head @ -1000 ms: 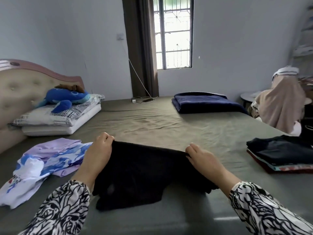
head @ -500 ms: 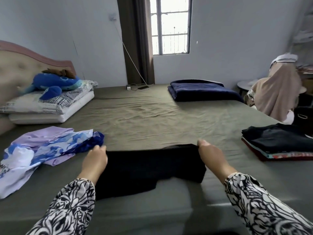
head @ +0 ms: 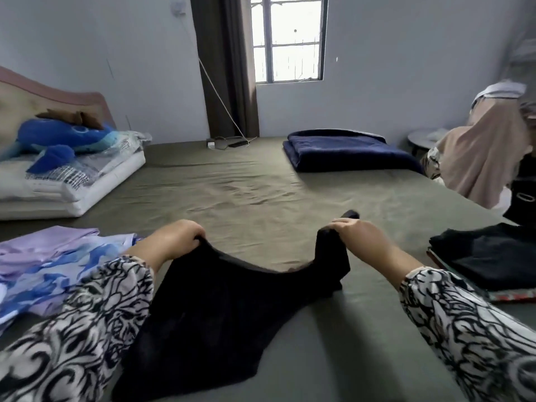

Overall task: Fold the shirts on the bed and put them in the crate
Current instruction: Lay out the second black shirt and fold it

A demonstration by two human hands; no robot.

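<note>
Olive bed (head: 261, 187) mid-frame: left hand (head: 171, 242) and right hand (head: 359, 239) each pinch the limp black shirt (head: 220, 291) by its top corners — soft, light, sagging between.

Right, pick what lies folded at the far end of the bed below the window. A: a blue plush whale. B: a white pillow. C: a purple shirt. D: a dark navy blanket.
D: the dark navy blanket lies folded on the olive bed sheet below the window.
</note>
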